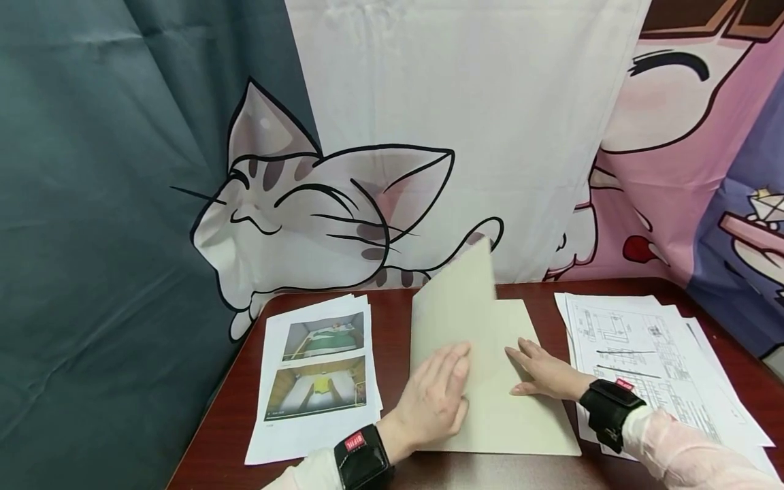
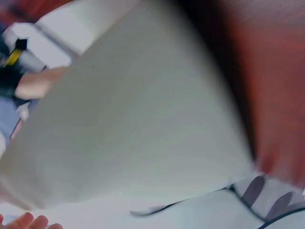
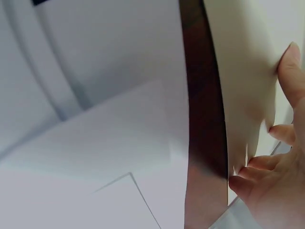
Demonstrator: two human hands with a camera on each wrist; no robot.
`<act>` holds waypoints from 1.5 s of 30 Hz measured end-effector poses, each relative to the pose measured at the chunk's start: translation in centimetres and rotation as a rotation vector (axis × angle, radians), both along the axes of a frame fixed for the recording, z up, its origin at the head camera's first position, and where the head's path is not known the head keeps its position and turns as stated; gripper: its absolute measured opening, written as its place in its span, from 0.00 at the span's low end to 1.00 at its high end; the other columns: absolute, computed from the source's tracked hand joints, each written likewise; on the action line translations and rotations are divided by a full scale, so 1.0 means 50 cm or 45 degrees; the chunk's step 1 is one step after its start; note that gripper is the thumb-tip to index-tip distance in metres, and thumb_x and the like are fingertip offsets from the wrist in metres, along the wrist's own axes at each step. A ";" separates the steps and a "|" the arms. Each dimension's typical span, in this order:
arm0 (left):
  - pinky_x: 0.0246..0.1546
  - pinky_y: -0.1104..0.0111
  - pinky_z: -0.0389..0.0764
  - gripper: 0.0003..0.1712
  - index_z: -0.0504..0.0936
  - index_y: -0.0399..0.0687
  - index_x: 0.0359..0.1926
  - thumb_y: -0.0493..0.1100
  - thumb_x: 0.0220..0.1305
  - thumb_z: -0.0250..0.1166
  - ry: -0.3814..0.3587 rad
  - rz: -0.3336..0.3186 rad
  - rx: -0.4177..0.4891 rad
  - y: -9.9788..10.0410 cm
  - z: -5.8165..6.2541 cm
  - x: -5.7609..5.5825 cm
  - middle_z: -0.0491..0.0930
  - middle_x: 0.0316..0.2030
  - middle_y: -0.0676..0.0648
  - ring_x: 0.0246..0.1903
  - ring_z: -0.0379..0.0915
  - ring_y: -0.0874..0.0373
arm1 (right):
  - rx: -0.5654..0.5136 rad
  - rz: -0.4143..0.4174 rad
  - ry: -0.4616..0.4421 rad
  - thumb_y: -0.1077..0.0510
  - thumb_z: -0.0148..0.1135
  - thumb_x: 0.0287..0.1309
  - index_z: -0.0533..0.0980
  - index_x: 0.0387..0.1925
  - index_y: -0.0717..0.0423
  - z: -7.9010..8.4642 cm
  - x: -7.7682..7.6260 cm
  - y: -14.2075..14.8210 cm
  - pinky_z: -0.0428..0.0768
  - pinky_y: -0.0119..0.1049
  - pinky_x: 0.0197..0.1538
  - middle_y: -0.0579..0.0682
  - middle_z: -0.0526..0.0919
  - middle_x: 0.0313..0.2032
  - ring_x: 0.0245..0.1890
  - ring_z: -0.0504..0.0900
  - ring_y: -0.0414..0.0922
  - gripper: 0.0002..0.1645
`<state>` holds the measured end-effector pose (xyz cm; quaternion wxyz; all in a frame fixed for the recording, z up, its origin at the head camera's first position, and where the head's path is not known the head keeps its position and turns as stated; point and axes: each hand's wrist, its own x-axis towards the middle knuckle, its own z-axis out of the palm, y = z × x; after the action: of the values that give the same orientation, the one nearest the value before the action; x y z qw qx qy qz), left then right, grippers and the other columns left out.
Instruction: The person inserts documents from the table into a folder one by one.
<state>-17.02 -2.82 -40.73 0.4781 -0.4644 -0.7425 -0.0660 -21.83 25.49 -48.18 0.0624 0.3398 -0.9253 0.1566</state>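
A cream folder [image 1: 527, 425] lies partly open on the table, its left cover [image 1: 450, 306] tilted up in the head view. My left hand [image 1: 431, 391] lies with extended fingers against that raised cover. The cover fills most of the left wrist view, where only a few fingertips [image 2: 33, 222] show at the bottom. On the folder's right panel rests my right hand [image 1: 545, 373], fingers spread. In the right wrist view the right hand [image 3: 276, 176] touches the cream sheet [image 3: 243, 95] with its fingertips. What lies behind the raised cover is hidden.
Printed sheets with two colour photos [image 1: 318, 435] lie to the left on the dark red table [image 1: 392, 320]. A stack of sheets with line drawings [image 1: 649, 340] lies to the right, partly under my right forearm. A cartoon-print curtain [image 1: 520, 136] hangs behind the table.
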 end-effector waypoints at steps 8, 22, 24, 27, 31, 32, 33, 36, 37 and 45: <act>0.57 0.63 0.77 0.27 0.69 0.33 0.51 0.30 0.44 0.53 -0.171 -0.141 0.187 -0.021 0.118 -0.014 0.72 0.59 0.35 0.59 0.72 0.46 | 0.058 -0.126 -0.229 0.44 0.71 0.48 0.67 0.62 0.71 0.017 0.003 -0.007 0.67 0.65 0.61 0.82 0.62 0.61 0.62 0.63 0.76 0.48; 0.60 0.63 0.76 0.13 0.79 0.48 0.24 0.47 0.64 0.57 -0.355 -0.420 -0.055 -0.096 0.183 -0.062 0.79 0.26 0.53 0.38 0.78 0.59 | 0.024 -0.117 -0.274 0.44 0.70 0.49 0.66 0.63 0.71 0.016 -0.001 -0.004 0.65 0.65 0.63 0.82 0.59 0.63 0.65 0.60 0.76 0.48; 0.55 0.67 0.78 0.17 0.79 0.49 0.24 0.50 0.67 0.55 -0.400 -0.455 -0.090 -0.110 0.193 -0.069 0.78 0.25 0.54 0.35 0.76 0.60 | 0.022 -0.117 -0.287 0.44 0.70 0.50 0.65 0.64 0.70 0.017 0.000 -0.004 0.65 0.65 0.62 0.81 0.59 0.64 0.65 0.59 0.76 0.48; 0.44 0.71 0.77 0.20 0.79 0.50 0.24 0.53 0.70 0.53 -0.484 -0.474 -0.121 -0.136 0.209 -0.075 0.77 0.24 0.55 0.33 0.73 0.62 | 0.020 -0.116 -0.306 0.43 0.70 0.50 0.65 0.64 0.70 0.019 0.001 -0.004 0.65 0.65 0.62 0.81 0.59 0.64 0.65 0.59 0.75 0.49; 0.38 0.70 0.75 0.17 0.80 0.51 0.25 0.52 0.69 0.57 -0.641 -0.382 -0.124 -0.189 0.225 -0.077 0.77 0.25 0.55 0.31 0.72 0.63 | 0.022 -0.122 -0.321 0.43 0.69 0.51 0.64 0.65 0.69 0.019 0.001 -0.003 0.65 0.65 0.63 0.80 0.58 0.65 0.66 0.58 0.75 0.49; 0.37 0.70 0.74 0.15 0.81 0.51 0.26 0.51 0.67 0.59 -0.706 -0.333 -0.118 -0.206 0.228 -0.077 0.78 0.25 0.56 0.31 0.72 0.63 | 0.026 -0.119 -0.313 0.43 0.69 0.51 0.65 0.65 0.70 0.019 0.001 -0.002 0.65 0.65 0.62 0.80 0.59 0.65 0.66 0.58 0.75 0.49; 0.38 0.70 0.74 0.12 0.82 0.51 0.27 0.50 0.66 0.61 -0.773 -0.272 -0.114 -0.225 0.230 -0.076 0.78 0.26 0.56 0.32 0.71 0.63 | 0.027 -0.116 -0.306 0.42 0.69 0.50 0.65 0.65 0.70 0.020 0.001 -0.001 0.65 0.65 0.62 0.80 0.59 0.64 0.65 0.59 0.75 0.49; 0.42 0.66 0.74 0.05 0.83 0.50 0.33 0.46 0.61 0.66 -0.981 -0.062 -0.113 -0.280 0.227 -0.080 0.82 0.34 0.55 0.38 0.73 0.60 | 0.022 -0.110 -0.284 0.43 0.70 0.50 0.65 0.64 0.70 0.021 0.002 0.002 0.66 0.65 0.61 0.81 0.60 0.64 0.65 0.60 0.75 0.49; 0.44 0.64 0.73 0.05 0.83 0.50 0.35 0.45 0.60 0.67 -1.048 0.016 -0.124 -0.298 0.220 -0.083 0.82 0.37 0.54 0.40 0.73 0.58 | 0.024 -0.107 -0.274 0.43 0.70 0.49 0.65 0.64 0.70 0.022 0.003 0.003 0.67 0.65 0.61 0.81 0.60 0.63 0.64 0.60 0.75 0.49; 0.52 0.50 0.72 0.12 0.81 0.46 0.42 0.42 0.56 0.70 -1.274 0.329 -0.218 -0.403 0.138 -0.108 0.77 0.51 0.40 0.52 0.72 0.42 | 0.015 -0.115 -0.238 0.42 0.71 0.47 0.66 0.63 0.69 0.020 0.005 0.011 0.69 0.64 0.59 0.81 0.62 0.62 0.62 0.63 0.75 0.49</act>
<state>-22.41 -22.98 -33.83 0.0296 -0.3182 -0.9341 -0.1593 -21.58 26.01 -47.20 -0.0193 0.2821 -0.9423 0.1791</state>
